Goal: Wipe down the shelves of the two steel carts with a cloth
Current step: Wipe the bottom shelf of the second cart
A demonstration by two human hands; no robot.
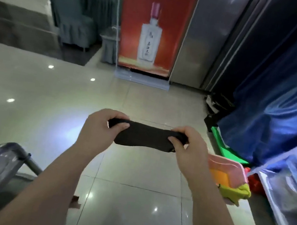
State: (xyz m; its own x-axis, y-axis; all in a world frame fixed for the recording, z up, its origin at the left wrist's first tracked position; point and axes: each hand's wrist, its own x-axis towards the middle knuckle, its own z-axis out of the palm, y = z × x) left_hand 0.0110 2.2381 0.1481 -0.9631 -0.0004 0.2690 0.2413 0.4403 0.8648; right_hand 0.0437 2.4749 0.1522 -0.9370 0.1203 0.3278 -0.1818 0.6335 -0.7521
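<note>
The left hand [101, 132] pinches one end of the dark cloth [143, 138]; the right hand [188, 150] grips the other end, fingers curled over it; the cloth spans taut between them in mid-air, probably being straightened into a pad for wiping; below and left of the left hand, a steel cart [6, 155] shows only its rail, not yet touched; just right of the right hand, pink and yellow things [231, 175] lie on the floor.

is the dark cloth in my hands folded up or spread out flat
Folded. The dark cloth is a thick, narrow band stretched between the left hand and right hand, each gripping one end.
</note>
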